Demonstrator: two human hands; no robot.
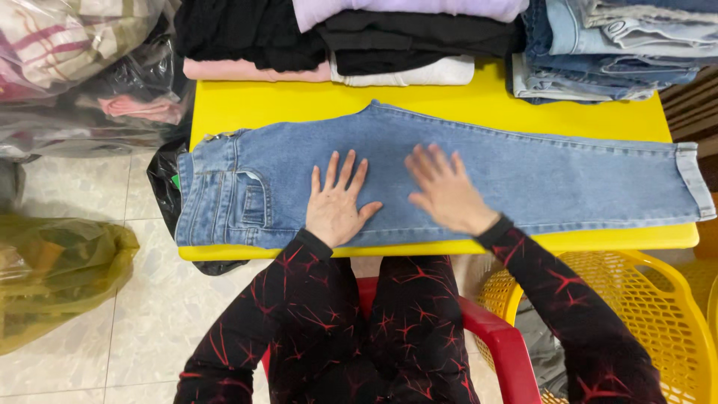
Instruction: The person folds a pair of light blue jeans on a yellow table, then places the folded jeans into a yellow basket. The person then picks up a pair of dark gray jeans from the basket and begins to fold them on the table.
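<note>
Both hands flat, fingers spread, nothing gripped: left hand (336, 200) and right hand (446, 191) press mid-jeans (523, 172), long axis running left-right beneath them.

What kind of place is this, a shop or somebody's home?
Probably a small clothing workroom or a home sorting spot, not a shop floor. Both hands, left hand and right hand, lie flat on blue jeans spread over a yellow table, with folded clothes stacks behind and bagged garments on the tiled floor.
</note>
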